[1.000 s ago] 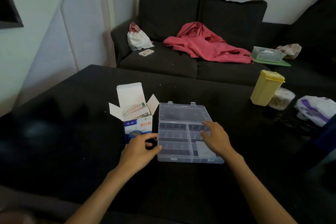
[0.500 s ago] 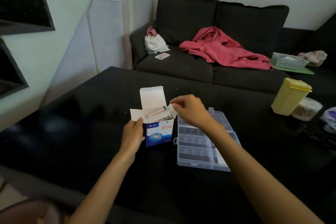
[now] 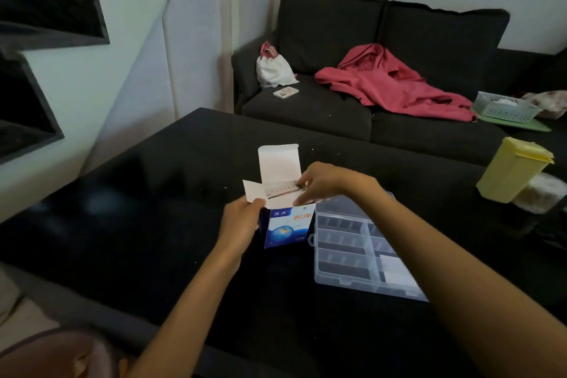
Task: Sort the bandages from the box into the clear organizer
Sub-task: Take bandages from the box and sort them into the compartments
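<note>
1. Box (image 3: 287,228) stands upright on the dark tabletop (image 3: 153,224), flaps open, just left of the clear organizer (image 3: 362,252).
2. Left hand (image 3: 241,224) grips the box's left side, fingers curled round it.
3. Right hand (image 3: 322,182) reaches over the box's open top; its grip pinches the bandages (image 3: 282,192) sticking out there.
4. Organizer lies open, flat, under the right forearm.

You see a glossy printed cardboard box (image 3: 287,224), a clear smooth plastic organizer (image 3: 352,250) at its three o'clock, on a dark surface (image 3: 153,218) (faintly reflective).
</note>
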